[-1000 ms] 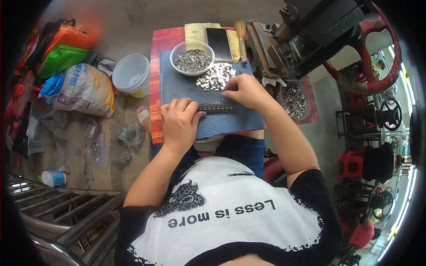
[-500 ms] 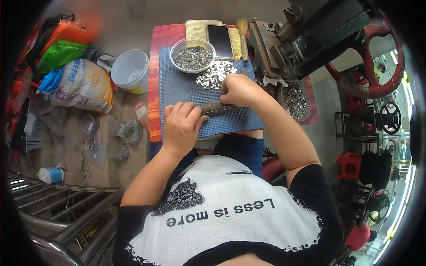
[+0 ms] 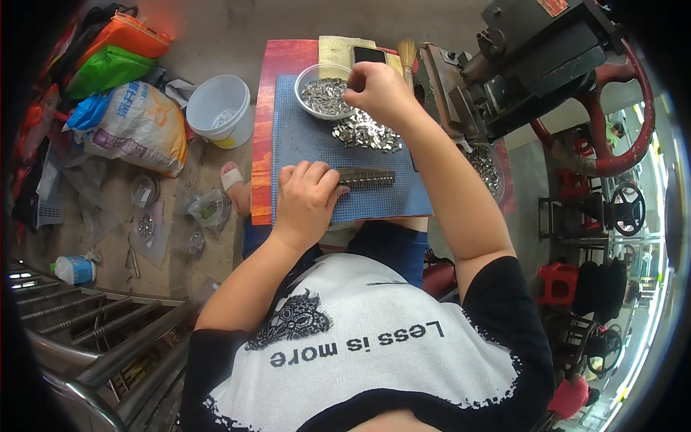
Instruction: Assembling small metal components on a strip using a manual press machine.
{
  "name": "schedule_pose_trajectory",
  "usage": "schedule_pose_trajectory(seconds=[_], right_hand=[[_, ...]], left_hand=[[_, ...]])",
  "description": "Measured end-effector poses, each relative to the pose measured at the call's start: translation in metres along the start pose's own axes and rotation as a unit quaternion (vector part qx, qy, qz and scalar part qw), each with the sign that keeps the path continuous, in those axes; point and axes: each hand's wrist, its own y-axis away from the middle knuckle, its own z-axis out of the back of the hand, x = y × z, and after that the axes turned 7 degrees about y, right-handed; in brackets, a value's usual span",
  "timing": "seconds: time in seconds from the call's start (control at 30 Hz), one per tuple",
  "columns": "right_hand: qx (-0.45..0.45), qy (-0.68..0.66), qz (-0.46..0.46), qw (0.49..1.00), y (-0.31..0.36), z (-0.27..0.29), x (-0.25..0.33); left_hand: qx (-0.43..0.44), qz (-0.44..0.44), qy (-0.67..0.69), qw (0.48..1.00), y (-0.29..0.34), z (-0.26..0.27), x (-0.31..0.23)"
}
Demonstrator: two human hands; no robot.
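My left hand is closed over the left end of a dark, slotted metal bar lying on a blue textured mat. Above the right rim of a clear plastic bowl hovers my right hand, its fingers curled in a pinch. Whatever may be between those fingertips is hidden. The bowl holds many small metal pins. Beside it, small shiny metal pieces lie in a loose pile on the mat, below my right wrist.
A phone rests on a yellow cloth beside a straw brush. To the right stands a hand press with a red wheel, over a tub of metal parts. A white bucket stands left of the table.
My right hand has lifted off the slotted bar and moved away to the bowl's right rim, now partly covering the phone. My left hand stays on the bar.
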Motion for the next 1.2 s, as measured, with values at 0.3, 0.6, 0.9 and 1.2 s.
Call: schedule_pose_trajectory(seconds=[0.3,0.6,0.9,1.2], right_hand=[[-0.024,-0.034,-0.026,0.999,-0.002,-0.020,-0.007],[-0.031,-0.150,-0.032,0.988,0.043,-0.009,-0.044],[0.032,-0.240,-0.082,0.967,0.131,-0.019,-0.061],[0.030,-0.131,-0.035,0.990,0.132,-0.025,-0.063]], left_hand=[[0.012,0.012,-0.006,1.000,0.000,-0.002,-0.001],[0.010,0.059,0.013,0.998,-0.001,-0.008,0.001],[0.019,0.109,0.008,0.994,-0.004,-0.011,0.000],[0.024,0.109,0.014,0.994,-0.003,-0.013,0.002]])
